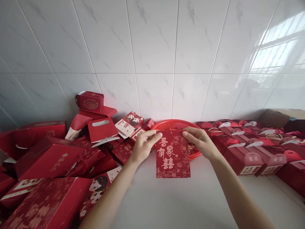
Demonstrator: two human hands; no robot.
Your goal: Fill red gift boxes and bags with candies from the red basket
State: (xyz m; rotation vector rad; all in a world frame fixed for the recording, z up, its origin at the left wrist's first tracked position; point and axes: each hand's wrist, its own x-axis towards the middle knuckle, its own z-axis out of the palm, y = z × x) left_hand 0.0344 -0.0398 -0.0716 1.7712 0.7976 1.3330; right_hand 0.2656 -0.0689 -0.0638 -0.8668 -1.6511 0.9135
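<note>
Forearms (238, 187) are reaching from the bottom edge, left hand (143, 146) and right hand (201, 141) pinching a flat red bag's (173, 156) top corners between fingers (156, 139).

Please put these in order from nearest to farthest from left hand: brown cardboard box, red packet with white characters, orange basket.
From the left hand:
1. Red packet: held at its top left corner.
2. Orange basket: just behind the packet.
3. Brown cardboard box: far right, by the wall.
</note>
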